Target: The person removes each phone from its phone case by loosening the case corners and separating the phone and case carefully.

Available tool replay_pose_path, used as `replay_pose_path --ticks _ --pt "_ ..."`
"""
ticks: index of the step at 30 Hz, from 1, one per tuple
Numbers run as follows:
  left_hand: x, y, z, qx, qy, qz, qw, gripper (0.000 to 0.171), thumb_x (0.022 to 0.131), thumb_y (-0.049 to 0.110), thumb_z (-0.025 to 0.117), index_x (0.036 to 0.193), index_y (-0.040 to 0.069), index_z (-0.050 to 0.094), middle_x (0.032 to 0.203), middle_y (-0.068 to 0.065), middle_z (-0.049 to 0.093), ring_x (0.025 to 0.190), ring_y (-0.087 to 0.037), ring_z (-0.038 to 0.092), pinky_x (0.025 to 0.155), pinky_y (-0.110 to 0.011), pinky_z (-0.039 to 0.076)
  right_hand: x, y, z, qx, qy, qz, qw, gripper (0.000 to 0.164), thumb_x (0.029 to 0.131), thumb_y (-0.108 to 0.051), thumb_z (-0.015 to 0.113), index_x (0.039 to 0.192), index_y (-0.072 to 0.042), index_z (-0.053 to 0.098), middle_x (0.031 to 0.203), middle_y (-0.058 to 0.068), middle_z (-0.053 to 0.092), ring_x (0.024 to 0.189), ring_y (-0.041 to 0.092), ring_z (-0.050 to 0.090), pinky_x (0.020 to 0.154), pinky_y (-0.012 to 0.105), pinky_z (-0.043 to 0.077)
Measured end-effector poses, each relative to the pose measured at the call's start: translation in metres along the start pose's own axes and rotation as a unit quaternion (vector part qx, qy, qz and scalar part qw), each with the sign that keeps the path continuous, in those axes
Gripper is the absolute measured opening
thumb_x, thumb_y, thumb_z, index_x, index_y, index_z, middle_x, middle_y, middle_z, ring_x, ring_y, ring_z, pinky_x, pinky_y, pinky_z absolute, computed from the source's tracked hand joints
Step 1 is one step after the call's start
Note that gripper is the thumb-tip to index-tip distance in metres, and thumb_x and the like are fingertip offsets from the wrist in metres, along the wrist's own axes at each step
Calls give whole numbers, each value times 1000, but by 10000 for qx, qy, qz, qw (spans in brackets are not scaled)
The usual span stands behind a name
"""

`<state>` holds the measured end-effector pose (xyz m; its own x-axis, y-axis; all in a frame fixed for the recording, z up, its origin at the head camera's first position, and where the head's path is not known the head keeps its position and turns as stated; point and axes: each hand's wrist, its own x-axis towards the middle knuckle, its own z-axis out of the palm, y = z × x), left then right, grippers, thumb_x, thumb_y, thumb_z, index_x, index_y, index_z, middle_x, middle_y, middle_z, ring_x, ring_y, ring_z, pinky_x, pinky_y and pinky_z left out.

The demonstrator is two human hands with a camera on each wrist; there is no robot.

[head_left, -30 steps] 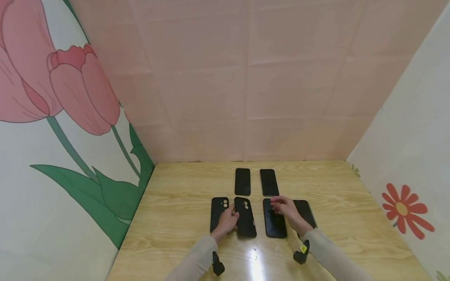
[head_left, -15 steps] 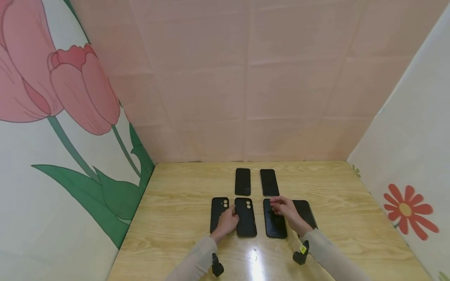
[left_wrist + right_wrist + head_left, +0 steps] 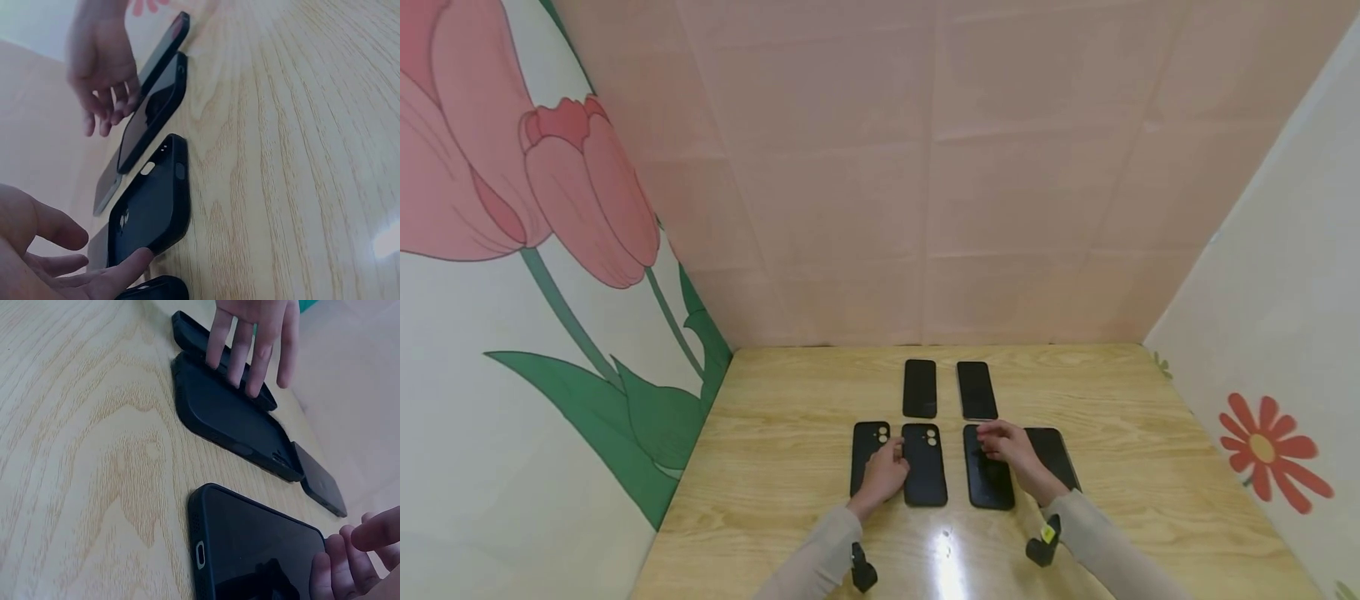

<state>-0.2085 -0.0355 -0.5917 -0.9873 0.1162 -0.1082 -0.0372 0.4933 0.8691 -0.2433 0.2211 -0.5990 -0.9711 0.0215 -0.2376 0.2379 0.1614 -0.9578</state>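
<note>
A black phone case (image 3: 924, 475) lies face up on the table, its camera holes at the top. Straight fingers of my left hand (image 3: 883, 473) touch or nearly touch its left edge; in the right wrist view they reach down between it and a second black phone case (image 3: 865, 450). My right hand (image 3: 1011, 448), fingers loosely bent and holding nothing, hovers at the upper right of a phone in a black case (image 3: 988, 487). In the right wrist view that cased phone (image 3: 250, 540) shows a dark screen and a port cutout.
Farther right, partly behind my right wrist, lies another dark phone (image 3: 1055, 454). Two bare phones, one on the left (image 3: 920, 389) and one on the right (image 3: 977, 390), lie toward the back of the wooden table (image 3: 790, 392). A pink-covered wall (image 3: 925, 208) rises behind it.
The case beside my left hand was tilted up on its left side a second ago; it now lies flat. Both hands have hardly moved.
</note>
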Motion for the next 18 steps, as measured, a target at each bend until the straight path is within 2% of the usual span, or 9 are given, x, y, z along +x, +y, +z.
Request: replay_pose_path --ticks 4,6,11,15,18 --pt "0 5 -3 43 191 89 9998 41 92 -2 56 133 -2 55 120 -22 63 105 -33 63 86 -49 52 0 -2 -2 -11 -28 7 10000 22 96 4 55 116 12 59 100 15 64 85 26 62 76 38 55" --pt "-1 7 -4 -187 197 128 9995 38 92 -4 56 130 -3 56 115 -21 64 97 -32 65 78 -47 55 -1 -3 -3 -57 -36 -18 10000 23 96 4 54 116 13 58 102 20 64 86 28 62 74 36 54" --pt "-4 9 -7 -1017 -164 -37 9947 28 97 -2 54 125 -4 57 99 -17 66 72 -23 67 59 -41 58 -4 -6 -7 -238 27 -100 9997 23 96 6 53 116 16 56 104 26 64 82 27 62 69 33 53" --pt "-6 12 -10 -1127 -385 -90 9928 23 98 0 53 120 -4 59 90 -10 68 67 -19 66 59 -41 58 -5 -8 -10 -534 132 -144 9984 27 94 6 54 119 17 54 98 21 63 79 21 59 68 34 53" --pt "-6 12 -10 -1160 -429 -86 9923 22 98 0 53 118 -5 60 87 -8 69 68 -19 66 59 -41 58 -4 -5 -13 -927 283 -122 9952 33 91 6 57 121 16 53 97 19 59 81 23 58 67 34 52"
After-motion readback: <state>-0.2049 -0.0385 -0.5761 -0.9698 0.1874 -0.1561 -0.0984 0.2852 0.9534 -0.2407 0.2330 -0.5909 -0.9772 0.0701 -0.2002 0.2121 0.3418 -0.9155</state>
